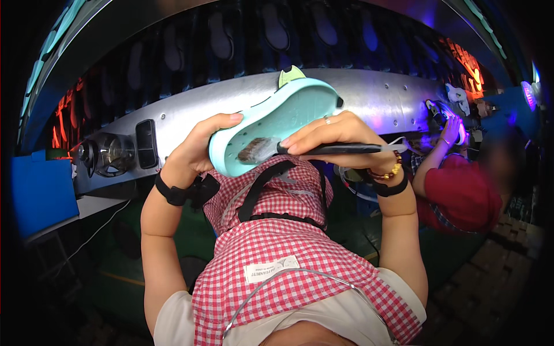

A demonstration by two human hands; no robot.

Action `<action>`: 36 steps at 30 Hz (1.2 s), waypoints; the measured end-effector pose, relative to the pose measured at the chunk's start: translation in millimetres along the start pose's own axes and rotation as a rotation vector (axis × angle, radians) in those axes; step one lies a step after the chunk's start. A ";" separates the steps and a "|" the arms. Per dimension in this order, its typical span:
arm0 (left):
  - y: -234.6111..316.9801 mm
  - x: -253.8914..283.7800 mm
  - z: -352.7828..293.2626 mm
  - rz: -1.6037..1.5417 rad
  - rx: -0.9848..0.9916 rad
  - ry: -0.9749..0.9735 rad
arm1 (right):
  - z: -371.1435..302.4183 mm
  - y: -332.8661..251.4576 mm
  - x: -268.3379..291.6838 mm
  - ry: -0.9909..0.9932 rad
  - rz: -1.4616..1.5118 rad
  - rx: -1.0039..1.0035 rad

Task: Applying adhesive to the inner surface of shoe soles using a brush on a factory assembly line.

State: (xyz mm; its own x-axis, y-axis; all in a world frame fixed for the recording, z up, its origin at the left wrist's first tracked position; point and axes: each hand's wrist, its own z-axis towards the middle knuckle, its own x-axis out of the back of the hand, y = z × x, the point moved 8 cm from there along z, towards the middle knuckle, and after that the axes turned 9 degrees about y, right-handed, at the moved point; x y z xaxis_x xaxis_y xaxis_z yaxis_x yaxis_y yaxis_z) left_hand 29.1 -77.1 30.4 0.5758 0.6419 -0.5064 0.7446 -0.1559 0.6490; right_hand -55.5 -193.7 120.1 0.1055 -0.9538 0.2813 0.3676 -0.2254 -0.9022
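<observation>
A turquoise cupped shoe sole [288, 109] is tilted in front of my chest, its hollow inner side facing me and dotted with small holes. My left hand [199, 141] grips its left end, thumb over the rim. In my right hand [343, 135] is a brush [329, 149] with a black handle, pinched close to the head. Its brown bristles lie against the sole's inside, near the left end. A pale green piece [291, 75] shows past the sole's far edge; whether it is joined cannot be made out.
Beyond my hands runs a metal bench [381, 92], with dark shoe-shaped pieces [222, 37] in a row behind it. To the left are a black tray [146, 144], a round clear-and-black device [112, 154] and a blue box [46, 187]. A co-worker in a red sleeve [467, 190] works at right.
</observation>
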 end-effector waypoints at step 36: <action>0.5 12.7 27.0 -0.638 -0.542 0.093 | 4.0 29.1 -15.2 0.493 -0.240 0.006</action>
State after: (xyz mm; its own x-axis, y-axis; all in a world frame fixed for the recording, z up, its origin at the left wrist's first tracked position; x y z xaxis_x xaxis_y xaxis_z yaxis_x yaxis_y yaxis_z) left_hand 45.9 -89.3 8.9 0.0519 0.5477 -0.8351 0.6390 0.6244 0.4492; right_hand -42.8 -184.9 90.9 -0.4272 -0.8559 0.2914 0.3332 -0.4486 -0.8293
